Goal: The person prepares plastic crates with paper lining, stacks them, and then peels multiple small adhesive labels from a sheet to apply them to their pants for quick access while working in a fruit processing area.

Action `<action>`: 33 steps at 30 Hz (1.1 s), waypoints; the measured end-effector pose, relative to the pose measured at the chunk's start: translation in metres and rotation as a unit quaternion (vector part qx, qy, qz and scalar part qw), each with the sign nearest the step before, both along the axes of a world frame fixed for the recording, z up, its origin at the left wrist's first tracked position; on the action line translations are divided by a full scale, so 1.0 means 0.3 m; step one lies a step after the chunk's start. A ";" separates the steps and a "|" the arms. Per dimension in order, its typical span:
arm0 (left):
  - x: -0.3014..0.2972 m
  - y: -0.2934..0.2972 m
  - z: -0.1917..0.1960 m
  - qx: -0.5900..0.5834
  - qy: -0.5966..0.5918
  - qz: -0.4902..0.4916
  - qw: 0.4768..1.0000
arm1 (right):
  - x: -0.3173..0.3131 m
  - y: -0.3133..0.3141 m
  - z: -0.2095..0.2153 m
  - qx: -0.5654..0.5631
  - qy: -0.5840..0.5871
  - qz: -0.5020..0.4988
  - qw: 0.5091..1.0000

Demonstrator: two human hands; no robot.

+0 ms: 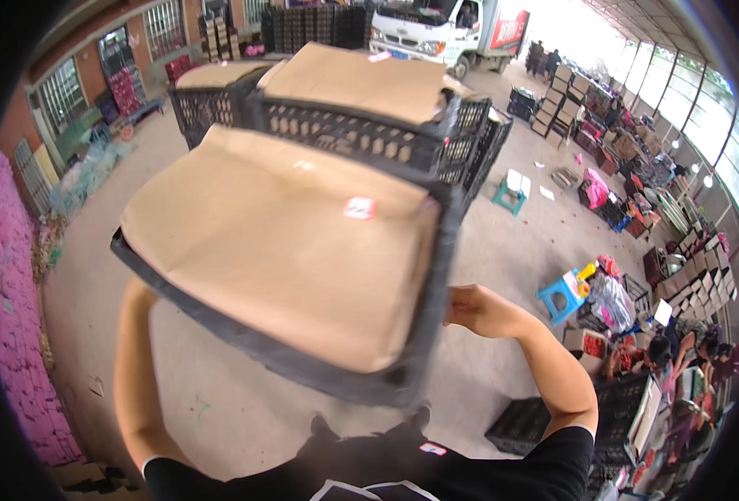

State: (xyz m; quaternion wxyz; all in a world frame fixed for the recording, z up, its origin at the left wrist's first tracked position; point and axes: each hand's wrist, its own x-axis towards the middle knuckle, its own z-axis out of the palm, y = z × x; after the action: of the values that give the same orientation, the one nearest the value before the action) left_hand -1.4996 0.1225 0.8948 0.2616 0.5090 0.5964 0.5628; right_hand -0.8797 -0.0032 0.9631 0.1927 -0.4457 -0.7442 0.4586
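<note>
Between my two hands, raised off the floor and tilted, is a black plastic crate (441, 259). Brown paper (269, 250) covers its top, and a small white and red label (359, 207) lies on the paper. My right hand (478, 311) grips the crate's right side, with its fingertips hidden by the wall. At the crate's left end is my left hand (139, 292); its fingers are out of sight behind the crate. Just beyond stand stacked black crates (336, 134), also topped with brown paper (353, 83).
A white truck (415, 33) is parked at the back. Blue stools (561, 296) and several piled goods line the right, where people (662, 351) sit. Black crates (520, 422) stand at my lower right. Pink bundles (10, 326) are heaped along the left wall.
</note>
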 end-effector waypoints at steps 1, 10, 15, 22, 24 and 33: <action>-0.067 -0.055 0.154 0.039 0.052 0.028 0.997 | 0.060 -0.001 0.038 0.099 -0.036 -0.006 0.994; 1.166 -0.269 1.115 -0.034 0.434 -0.127 0.891 | 0.383 0.410 0.265 0.355 0.151 -0.089 0.918; 1.434 -0.071 1.074 -0.098 0.582 -0.102 0.801 | 0.323 0.670 0.337 0.494 0.126 -0.090 0.855; 1.345 0.207 0.970 -0.268 0.600 -0.023 0.754 | 0.300 0.910 0.343 0.537 0.073 -0.021 0.840; 1.253 0.296 0.865 -0.285 0.588 -0.001 0.757 | 0.310 0.948 0.338 0.523 0.083 0.016 0.848; 1.418 0.392 0.710 -0.271 0.560 0.041 0.782 | 0.331 1.214 0.462 0.255 0.210 0.187 0.925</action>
State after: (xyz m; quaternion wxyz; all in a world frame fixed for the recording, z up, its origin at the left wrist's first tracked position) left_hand -1.0742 0.2402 1.1077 -0.0145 0.6175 0.7864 0.0045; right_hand -0.7803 0.3610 1.1017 0.3624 -0.1280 -0.8484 0.3641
